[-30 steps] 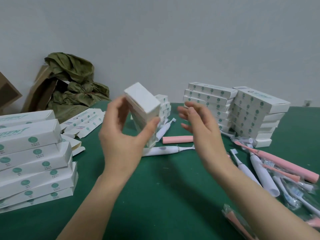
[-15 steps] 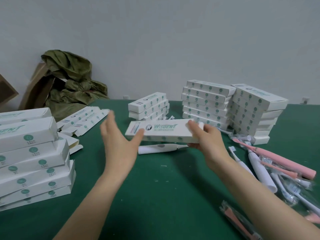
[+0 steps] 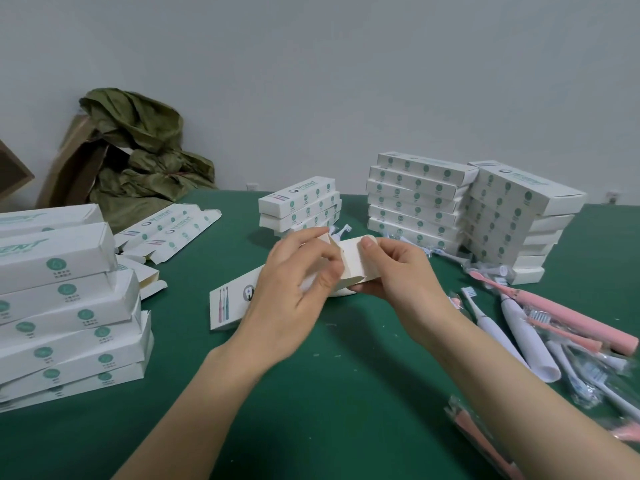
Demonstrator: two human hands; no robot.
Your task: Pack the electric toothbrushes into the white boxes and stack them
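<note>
My left hand (image 3: 294, 285) curls over the white box (image 3: 230, 304), fingertips pinching a flap at its open end. My right hand (image 3: 401, 271) grips that same end, thumb on the top flap, fingers underneath. The box lies low over the green table (image 3: 346, 375), with the toothbrushes (image 3: 516, 323) off to my right.

Matt card box (image 3: 235, 303) (green felt-like tabletop (image 3: 346, 375)).

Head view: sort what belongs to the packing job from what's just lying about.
Job: held box, left hand, right hand, loose toothbrushes, box stacks, flat boxes.
Lying about: green cloth, brown cardboard.
</note>
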